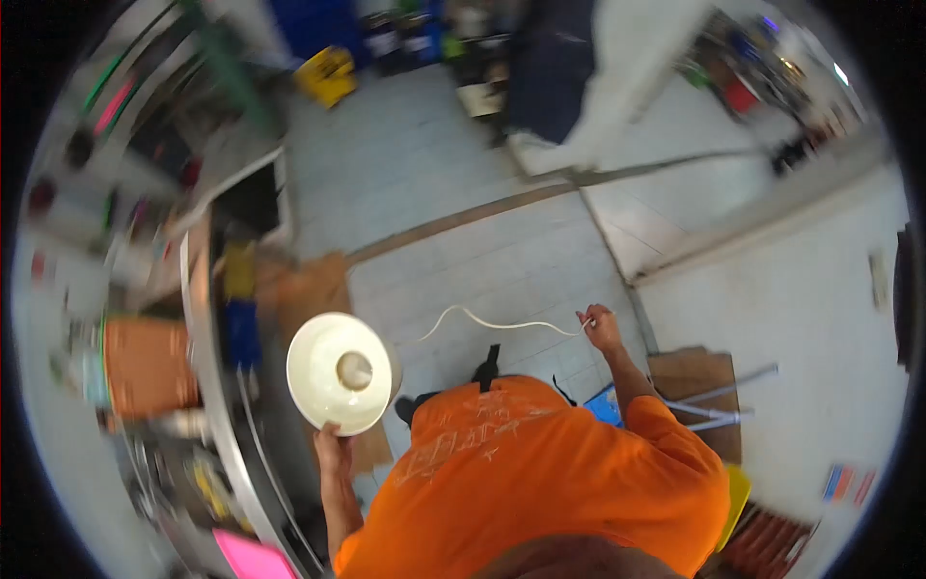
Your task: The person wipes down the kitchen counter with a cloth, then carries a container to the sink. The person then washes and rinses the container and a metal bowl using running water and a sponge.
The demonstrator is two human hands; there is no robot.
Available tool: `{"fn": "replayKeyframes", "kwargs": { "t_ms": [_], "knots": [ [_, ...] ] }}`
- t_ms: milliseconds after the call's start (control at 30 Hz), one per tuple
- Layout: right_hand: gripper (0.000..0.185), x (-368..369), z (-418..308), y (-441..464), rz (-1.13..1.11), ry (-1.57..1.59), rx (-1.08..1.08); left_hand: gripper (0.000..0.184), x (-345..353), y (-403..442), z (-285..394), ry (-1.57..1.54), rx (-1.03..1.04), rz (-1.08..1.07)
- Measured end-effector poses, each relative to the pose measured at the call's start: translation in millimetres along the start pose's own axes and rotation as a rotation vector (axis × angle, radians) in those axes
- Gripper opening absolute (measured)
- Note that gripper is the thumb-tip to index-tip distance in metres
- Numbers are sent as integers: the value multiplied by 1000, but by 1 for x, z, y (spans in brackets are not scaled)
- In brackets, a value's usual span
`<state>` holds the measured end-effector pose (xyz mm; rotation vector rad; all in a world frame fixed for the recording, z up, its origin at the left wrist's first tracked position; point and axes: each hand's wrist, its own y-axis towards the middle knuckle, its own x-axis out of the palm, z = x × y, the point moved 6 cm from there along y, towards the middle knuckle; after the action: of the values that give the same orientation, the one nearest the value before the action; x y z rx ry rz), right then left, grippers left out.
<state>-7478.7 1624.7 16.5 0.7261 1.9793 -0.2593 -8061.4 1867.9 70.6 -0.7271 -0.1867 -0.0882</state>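
A round cream-white lampshade-like bowl (313, 359) with a pale bulb-like piece at its centre is tilted toward the camera. My left hand (333, 444) is closed on its lower rim. From near the bowl's right side a thin white cord (511, 324) runs in a loose wave across to the right. At the cord's far end, my right hand (600, 326) pinches it, held out away from my body. Where the cord joins the bowl cannot be made out.
A metal-edged counter (227, 425) with an orange-brown box (149, 367) runs along the left. A yellow object (328, 77) stands at the back. Cardboard (694, 376) and a light metal frame (709, 415) lie at the right, near a wall.
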Motion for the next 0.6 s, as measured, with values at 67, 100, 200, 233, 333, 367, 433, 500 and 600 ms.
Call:
{"fn": "replayKeyframes", "kwargs": {
  "t_ms": [67,100,200,233,333,367,433,500,600],
  "knots": [
    [29,-37,63,-13,54,37,180,41,59,47,-7,-30,4,-35],
    [29,-51,92,-19,51,49,289,40,98,71,-6,9,1,-85],
    [37,-85,157,-20,151,133,362,40,235,102,10,122,-52,-177],
    [41,-92,184,-10,91,124,498,41,293,107,7,163,-28,-197],
    [50,-110,239,4,94,69,676,42,447,128,14,282,19,-351],
    [51,-114,259,5,146,97,743,43,491,150,4,329,-1,-439],
    [53,-129,278,8,236,156,889,45,566,205,-27,437,-68,-502],
    [54,-149,287,17,363,224,996,45,670,213,-31,535,-92,-621],
    [47,-178,306,38,572,242,1139,46,821,222,-63,648,-187,-818]
  ]
}}
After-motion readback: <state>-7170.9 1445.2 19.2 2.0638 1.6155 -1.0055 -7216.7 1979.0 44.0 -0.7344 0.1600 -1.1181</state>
